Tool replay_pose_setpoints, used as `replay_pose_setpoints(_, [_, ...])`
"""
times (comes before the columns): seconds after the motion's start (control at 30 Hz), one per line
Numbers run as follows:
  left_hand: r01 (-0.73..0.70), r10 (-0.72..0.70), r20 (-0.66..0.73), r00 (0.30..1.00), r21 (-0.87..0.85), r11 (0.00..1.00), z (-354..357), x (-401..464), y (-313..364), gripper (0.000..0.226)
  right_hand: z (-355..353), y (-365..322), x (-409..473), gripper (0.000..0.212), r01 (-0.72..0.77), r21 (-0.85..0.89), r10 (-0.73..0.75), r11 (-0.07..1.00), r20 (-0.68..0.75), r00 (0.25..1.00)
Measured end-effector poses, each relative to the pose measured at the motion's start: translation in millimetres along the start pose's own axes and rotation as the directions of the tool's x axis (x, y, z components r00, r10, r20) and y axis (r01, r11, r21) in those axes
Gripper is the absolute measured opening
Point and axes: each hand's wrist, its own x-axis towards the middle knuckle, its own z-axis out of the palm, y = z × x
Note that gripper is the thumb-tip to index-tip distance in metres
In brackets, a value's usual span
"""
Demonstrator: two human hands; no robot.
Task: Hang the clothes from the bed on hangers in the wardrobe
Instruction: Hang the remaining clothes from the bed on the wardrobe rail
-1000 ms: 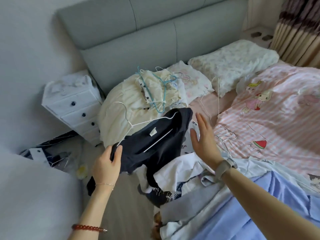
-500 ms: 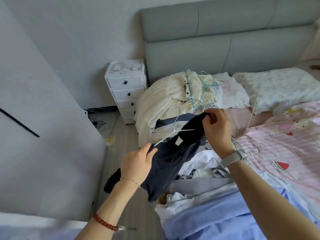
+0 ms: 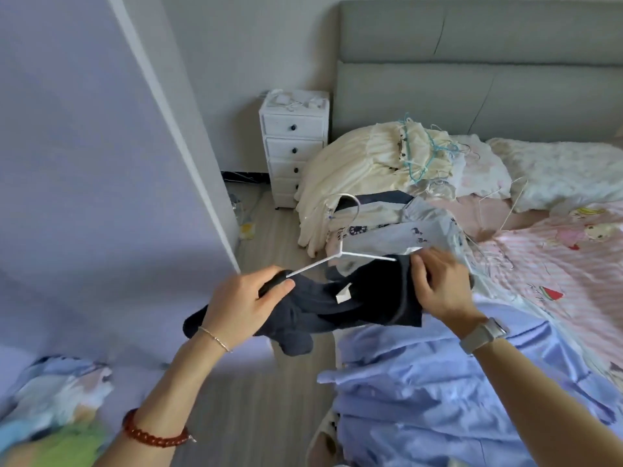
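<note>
At centre frame, left hand (image 3: 247, 303) grips one shoulder of the dark garment (image 3: 340, 306) over the white hanger (image 3: 350, 254), right hand (image 3: 441, 286) pinches the other (unseated, it may slip off).

Bed (image 3: 526, 210) surface, seen from our grip on the dark garment.
Beyond our hands: cream clothes heap (image 3: 357, 163) with tangled hangers (image 3: 421, 156). Right of them: pink striped quilt (image 3: 556, 264). Under our right forearm: blue sheet (image 3: 421, 392).
</note>
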Motion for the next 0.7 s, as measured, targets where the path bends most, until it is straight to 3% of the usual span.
replay_pose_setpoints(0.07, [0.100,-0.100,-0.007,0.995,0.080,0.992,-27.6,-38.5,-24.8,0.065,14.3,-35.8,-20.5,0.036,0.075,0.044,-0.080,0.996,0.140,0.987])
replay_pose_setpoints(0.13, [0.245,-0.236,-0.068,0.969,0.199,0.949,-51.3,-77.0,-54.8,0.052,33.6,-73.1,-40.0,0.038,0.157,0.105,-0.181,0.982,0.290,0.940])
replay_pose_setpoints(0.2, [0.396,-0.362,-0.181,0.914,0.213,0.893,-76.5,-113.4,-81.0,0.038,55.5,-112.3,-52.6,0.046,0.223,0.195,-0.290,0.955,0.455,0.842])
replay_pose_setpoints(0.3, [0.474,-0.354,-0.398,0.846,0.258,0.842,-113.4,-158.5,-114.1,0.053,85.2,-170.7,-54.5,0.053,0.320,0.327,-0.456,0.889,0.587,0.669])
replay_pose_setpoints(0.4, [0.663,-0.463,-0.563,0.684,0.217,0.716,-152.6,-186.0,-139.1,0.029,102.9,-236.9,-36.9,0.032,0.321,0.471,-0.557,0.822,0.548,0.624])
replay_pose_setpoints(0.47, [0.759,-0.519,-0.662,0.541,0.119,0.640,-183.0,-196.7,-150.6,0.028,111.3,-283.8,-18.5,0.030,0.290,0.559,-0.593,0.777,0.494,0.636])
replay_pose_setpoints(0.6, [0.842,-0.489,-0.822,0.293,-0.020,0.539,-239.9,-200.0,-152.2,0.038,137.8,-364.5,19.2,0.024,0.311,0.591,-0.608,0.744,0.407,0.682])
replay_pose_setpoints(0.7, [0.858,-0.351,-0.901,0.257,0.045,0.512,-272.6,-191.1,-142.7,0.044,163.2,-411.2,44.0,0.026,0.320,0.591,-0.609,0.741,0.391,0.690])
